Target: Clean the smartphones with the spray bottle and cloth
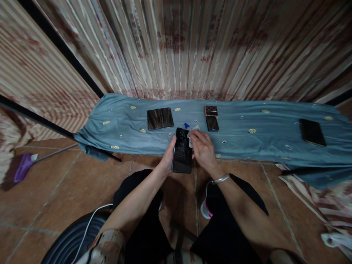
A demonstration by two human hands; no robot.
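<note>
A black smartphone (182,156) with smudges or wet marks on its screen is held up over the near edge of the cloth-covered table. My left hand (167,156) grips it along the left side, thumb at the edge. Pinched in my right hand (202,146) is a crumpled pale wipe (194,131), which touches the upper right of the screen. Just beyond the phone a small blue object (186,125) lies on the cloth; its kind I cannot make out. A folding phone (160,118) lies opened flat to the left, and a smaller flip phone (212,118) rests to the right.
A blue-green patterned cloth (236,128) covers the long narrow table. Another dark phone or tablet (312,132) lies far right. Striped curtains (176,47) hang behind, with black poles at the left. A purple broom head (24,168) and a black ribbed round object (74,238) are on the floor.
</note>
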